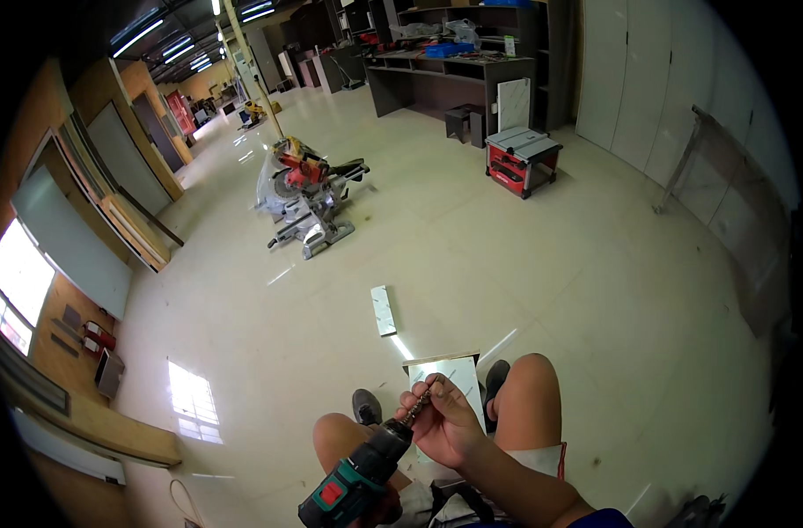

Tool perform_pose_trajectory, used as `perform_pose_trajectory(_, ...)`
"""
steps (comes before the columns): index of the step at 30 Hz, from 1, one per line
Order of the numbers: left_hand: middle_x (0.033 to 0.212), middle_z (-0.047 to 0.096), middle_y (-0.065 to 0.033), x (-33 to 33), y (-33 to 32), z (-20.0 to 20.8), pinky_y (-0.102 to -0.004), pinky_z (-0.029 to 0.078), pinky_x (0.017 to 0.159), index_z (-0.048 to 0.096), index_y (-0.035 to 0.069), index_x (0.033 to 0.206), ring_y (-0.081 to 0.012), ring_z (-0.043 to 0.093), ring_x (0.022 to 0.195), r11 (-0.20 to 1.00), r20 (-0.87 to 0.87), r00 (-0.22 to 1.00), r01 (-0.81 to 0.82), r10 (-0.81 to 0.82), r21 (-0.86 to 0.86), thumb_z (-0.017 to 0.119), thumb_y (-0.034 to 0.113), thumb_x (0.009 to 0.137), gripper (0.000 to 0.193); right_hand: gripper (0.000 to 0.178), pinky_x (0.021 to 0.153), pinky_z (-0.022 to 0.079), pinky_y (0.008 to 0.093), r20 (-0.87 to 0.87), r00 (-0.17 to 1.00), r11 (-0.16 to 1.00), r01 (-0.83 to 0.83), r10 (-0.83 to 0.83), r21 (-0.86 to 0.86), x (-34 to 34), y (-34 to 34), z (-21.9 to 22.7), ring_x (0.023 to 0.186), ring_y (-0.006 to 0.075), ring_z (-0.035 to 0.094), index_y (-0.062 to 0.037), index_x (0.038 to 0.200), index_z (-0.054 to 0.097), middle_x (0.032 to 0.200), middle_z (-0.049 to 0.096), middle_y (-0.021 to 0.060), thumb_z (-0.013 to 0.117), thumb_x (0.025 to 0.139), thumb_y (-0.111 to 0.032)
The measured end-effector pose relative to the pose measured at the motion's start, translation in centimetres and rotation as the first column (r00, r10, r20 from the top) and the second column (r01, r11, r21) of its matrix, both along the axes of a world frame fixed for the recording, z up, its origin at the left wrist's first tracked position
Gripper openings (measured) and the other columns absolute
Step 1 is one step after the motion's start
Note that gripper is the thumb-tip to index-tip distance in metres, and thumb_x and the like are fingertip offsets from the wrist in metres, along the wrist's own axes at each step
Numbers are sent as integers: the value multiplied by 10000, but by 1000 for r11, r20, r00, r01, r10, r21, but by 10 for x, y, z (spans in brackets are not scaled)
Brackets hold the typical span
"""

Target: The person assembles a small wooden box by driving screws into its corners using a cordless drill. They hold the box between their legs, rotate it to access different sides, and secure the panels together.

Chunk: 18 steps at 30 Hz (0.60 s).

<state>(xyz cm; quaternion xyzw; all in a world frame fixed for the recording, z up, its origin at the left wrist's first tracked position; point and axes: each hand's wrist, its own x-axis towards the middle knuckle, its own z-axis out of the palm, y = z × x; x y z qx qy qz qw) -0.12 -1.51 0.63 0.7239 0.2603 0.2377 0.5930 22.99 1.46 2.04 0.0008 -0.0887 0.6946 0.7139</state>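
A green and black cordless drill (366, 471) with a red patch is held low in front of me, its chuck pointing up and to the right. My left hand (386, 509) is closed around its grip, mostly hidden behind the drill body. A spiral drill bit (411, 414) stands in the chuck. My right hand (454, 427) is closed on that bit, with thumb and fingers pinching it near its tip. Below the hands, between my feet, is a white-faced board or box (463, 371) with a tan far edge, partly covered by my right hand.
A short white block (383, 310) lies on the floor ahead. Farther off stand a red and silver mitre saw (306, 189) and a red and grey bench machine (523, 158). A dark desk (428, 75) holds tools. Fire extinguishers (98, 337) stand by the left wall.
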Motion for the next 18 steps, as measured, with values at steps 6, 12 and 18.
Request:
perform_pose_trajectory(6,1170,679,-156,0,-3,-1,-268,530,803,486,-30,1407,-224,695,882,965,131,970,-221,203,145,665,191,906,576,117,922,491,387,50,999,999,-20,17,46,12,-4,10,976,195,597,-129,1056,669,1004,690,21,633,980,-211)
perform_pose_trajectory(12,757,562,-27,-3,-12,-16,-329,432,689,582,69,843,-164,531,725,988,76,997,-17,29,-151,615,213,969,194,106,923,481,397,111,994,997,-14,5,77,17,-12,4,975,196,588,-141,1056,678,997,698,16,642,974,-196)
perform_pose_trajectory(18,808,616,-48,10,-20,-12,-344,463,733,617,74,911,-195,587,782,992,40,991,-124,124,0,646,264,961,199,111,927,485,405,116,993,995,17,-28,97,14,-13,-3,981,205,598,-139,1067,678,1001,697,30,652,968,-182)
